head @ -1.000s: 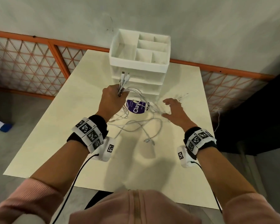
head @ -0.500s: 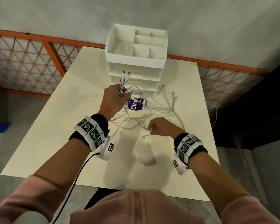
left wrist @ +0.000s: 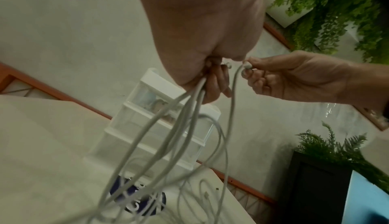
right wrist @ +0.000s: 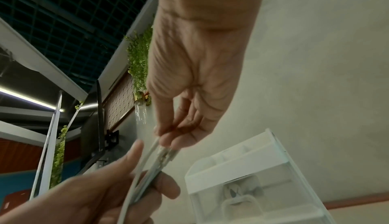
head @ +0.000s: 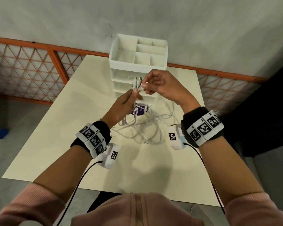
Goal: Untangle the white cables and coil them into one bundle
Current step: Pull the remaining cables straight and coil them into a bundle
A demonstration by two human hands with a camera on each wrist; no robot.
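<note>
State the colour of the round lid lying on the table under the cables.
Purple with white lettering; the round lid shows best in the head view.

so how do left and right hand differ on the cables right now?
The left hand grips several white cables in a fist, plugs poking up; the right hand pinches just one plug end with its fingertips. The left hand sits lower and nearer, the right hand higher, by the drawer organizer. Both are raised off the table, meeting at the plug ends.
</note>
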